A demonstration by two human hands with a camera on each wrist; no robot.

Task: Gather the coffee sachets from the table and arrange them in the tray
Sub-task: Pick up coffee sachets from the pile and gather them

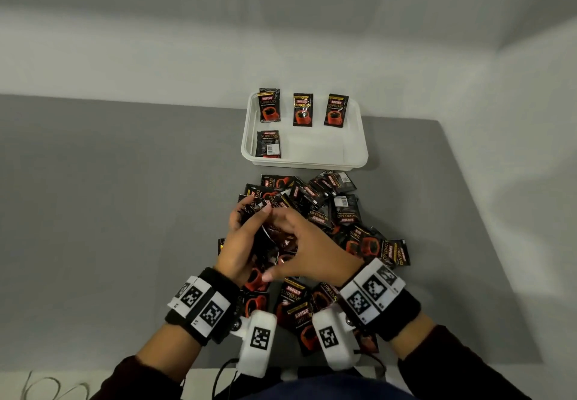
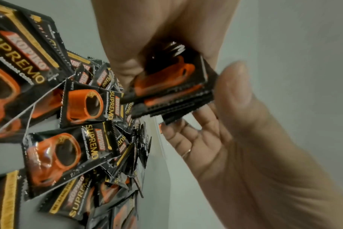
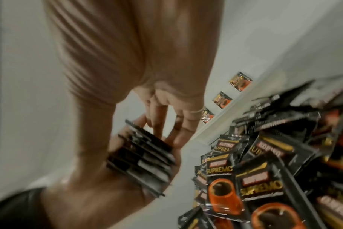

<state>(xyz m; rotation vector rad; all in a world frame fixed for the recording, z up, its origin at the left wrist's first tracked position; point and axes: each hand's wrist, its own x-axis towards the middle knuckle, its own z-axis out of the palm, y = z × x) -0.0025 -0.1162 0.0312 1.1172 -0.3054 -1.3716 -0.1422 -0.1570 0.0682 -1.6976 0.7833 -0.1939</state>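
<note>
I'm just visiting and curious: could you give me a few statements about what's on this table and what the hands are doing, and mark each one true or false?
1. The white tray holds four sachets. True.
2. Every sachet in the tray shows its front. False: the near-left sachet shows its barcode back.
3. The left hand holds a stack of sachets. True.
4. The loose pile lies beyond the tray. False: it lies nearer the person.
5. The right hand rests flat on the table. False: it reaches to the held stack.

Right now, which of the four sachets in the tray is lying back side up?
The front-left sachet, alone in the tray's near row: it shows a barcode, the other three show cups.
</note>
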